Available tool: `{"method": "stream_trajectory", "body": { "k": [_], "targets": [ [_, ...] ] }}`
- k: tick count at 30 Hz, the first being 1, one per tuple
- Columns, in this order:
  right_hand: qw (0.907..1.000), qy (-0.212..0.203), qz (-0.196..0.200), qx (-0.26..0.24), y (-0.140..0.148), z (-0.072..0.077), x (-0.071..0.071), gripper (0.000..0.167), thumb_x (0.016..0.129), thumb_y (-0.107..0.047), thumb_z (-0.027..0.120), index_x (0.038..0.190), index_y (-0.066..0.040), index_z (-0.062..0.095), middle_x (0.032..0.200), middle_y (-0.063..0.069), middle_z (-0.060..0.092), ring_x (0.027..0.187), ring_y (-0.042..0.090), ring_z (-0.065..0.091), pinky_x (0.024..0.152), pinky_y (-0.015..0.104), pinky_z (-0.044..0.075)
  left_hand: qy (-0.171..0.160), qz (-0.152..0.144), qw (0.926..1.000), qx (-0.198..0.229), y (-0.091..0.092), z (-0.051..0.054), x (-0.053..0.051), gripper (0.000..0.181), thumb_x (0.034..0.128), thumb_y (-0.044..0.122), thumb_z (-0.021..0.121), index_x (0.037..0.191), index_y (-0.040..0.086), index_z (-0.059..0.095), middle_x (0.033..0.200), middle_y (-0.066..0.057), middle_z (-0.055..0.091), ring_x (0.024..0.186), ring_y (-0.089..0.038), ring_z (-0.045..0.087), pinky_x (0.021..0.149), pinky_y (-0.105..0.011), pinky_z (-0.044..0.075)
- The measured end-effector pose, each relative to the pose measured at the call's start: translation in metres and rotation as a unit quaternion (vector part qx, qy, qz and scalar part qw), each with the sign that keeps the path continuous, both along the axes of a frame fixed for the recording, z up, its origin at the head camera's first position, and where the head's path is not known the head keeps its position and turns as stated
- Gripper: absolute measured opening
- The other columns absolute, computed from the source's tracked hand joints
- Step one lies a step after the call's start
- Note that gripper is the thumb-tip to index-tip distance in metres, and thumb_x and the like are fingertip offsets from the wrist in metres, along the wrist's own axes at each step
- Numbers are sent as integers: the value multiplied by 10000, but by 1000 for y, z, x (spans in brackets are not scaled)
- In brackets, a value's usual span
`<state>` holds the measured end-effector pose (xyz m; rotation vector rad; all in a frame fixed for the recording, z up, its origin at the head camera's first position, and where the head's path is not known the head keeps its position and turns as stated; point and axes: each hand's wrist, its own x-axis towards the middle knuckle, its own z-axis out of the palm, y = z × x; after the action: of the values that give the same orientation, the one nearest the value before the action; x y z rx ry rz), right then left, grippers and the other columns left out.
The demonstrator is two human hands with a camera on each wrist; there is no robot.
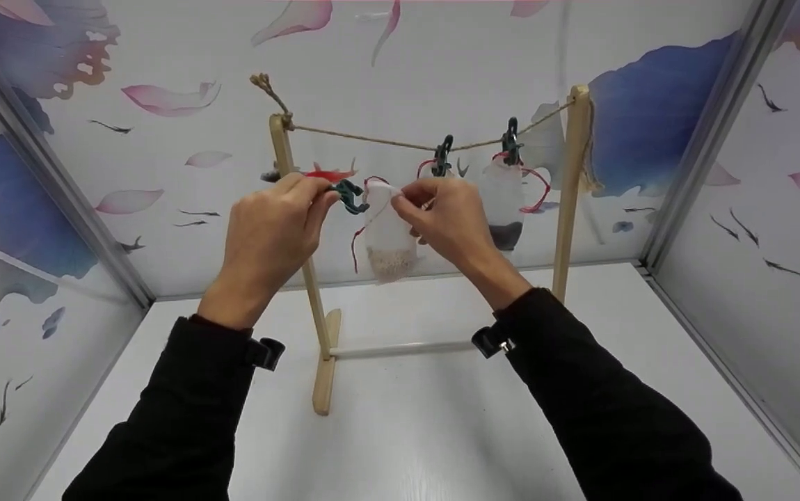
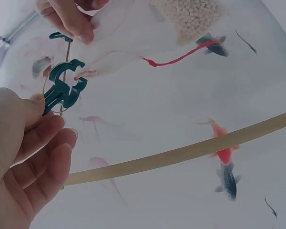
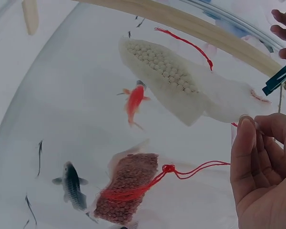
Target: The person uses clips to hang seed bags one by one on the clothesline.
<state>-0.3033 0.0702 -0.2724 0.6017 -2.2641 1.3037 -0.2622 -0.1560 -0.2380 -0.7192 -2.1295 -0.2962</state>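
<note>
My left hand (image 1: 271, 229) pinches the handles of a dark green clothes peg (image 2: 64, 86), whose jaws stand apart beside the top edge of a translucent drawstring pouch. That pouch (image 1: 391, 233) holds small white beads at its bottom and has red cords. Between thumb and fingers, my right hand (image 1: 452, 219) pinches the pouch's upper edge. Just beyond the right hand, a pouch of reddish-brown grains (image 3: 126, 188) hangs under a second peg (image 1: 442, 156). Further right, a third peg (image 1: 510, 142) holds a pouch with dark contents (image 1: 504, 202).
A twine line (image 1: 365, 138) runs between a left wooden post (image 1: 313, 299) and a right wooden post (image 1: 571, 188). A pale bar (image 1: 400, 349) joins the stand low down, on a white table (image 1: 428, 431). Walls printed with petals and fish surround it.
</note>
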Motion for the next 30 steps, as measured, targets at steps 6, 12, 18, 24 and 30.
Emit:
{"method": "stream_trajectory", "body": {
  "k": [6, 12, 18, 24, 30],
  "targets": [
    [9997, 138, -180, -71, -8, 10, -2, 166, 970, -175, 705, 1001, -29, 777, 829, 50, 718, 626, 147, 662, 563, 236, 558, 354, 93, 9993, 94, 2, 9, -6, 233, 1031, 192, 623, 1019, -4, 748, 852, -119, 703, 662, -306, 677, 529, -423, 519],
    [9994, 179, -255, -139, -14, 13, -4, 165, 970, -178, 706, 990, -30, 777, 832, 54, 714, 618, 145, 663, 572, 224, 558, 724, 227, 9971, 78, 2, 18, -10, 224, 1033, 177, 617, 985, -2, 743, 862, -129, 712, 684, -332, 690, 534, -443, 525],
    [9990, 180, -174, -370, -19, 16, -4, 165, 971, -178, 701, 996, -35, 780, 830, 46, 710, 605, 140, 667, 592, 221, 563, 719, 324, 9969, 59, 4, 21, -13, 244, 1044, 189, 598, 1006, -6, 739, 902, -139, 717, 715, -336, 696, 557, -424, 539],
    [9983, 214, -116, -521, -23, 22, -4, 165, 975, -179, 701, 1017, -38, 776, 822, 35, 705, 600, 141, 658, 585, 228, 559, 747, 445, 9962, -2, 9, 25, -15, 262, 1053, 203, 581, 1011, -14, 721, 919, -151, 709, 694, -356, 682, 556, -437, 535],
    [9980, 212, -177, -574, -26, 25, -5, 166, 977, -179, 700, 1026, -35, 769, 845, 40, 707, 604, 151, 668, 575, 228, 554, 899, 642, 9937, -194, 14, 30, -18, 268, 1065, 200, 555, 1028, -14, 713, 913, -154, 695, 659, -374, 662, 543, -452, 538]
  ]
}}
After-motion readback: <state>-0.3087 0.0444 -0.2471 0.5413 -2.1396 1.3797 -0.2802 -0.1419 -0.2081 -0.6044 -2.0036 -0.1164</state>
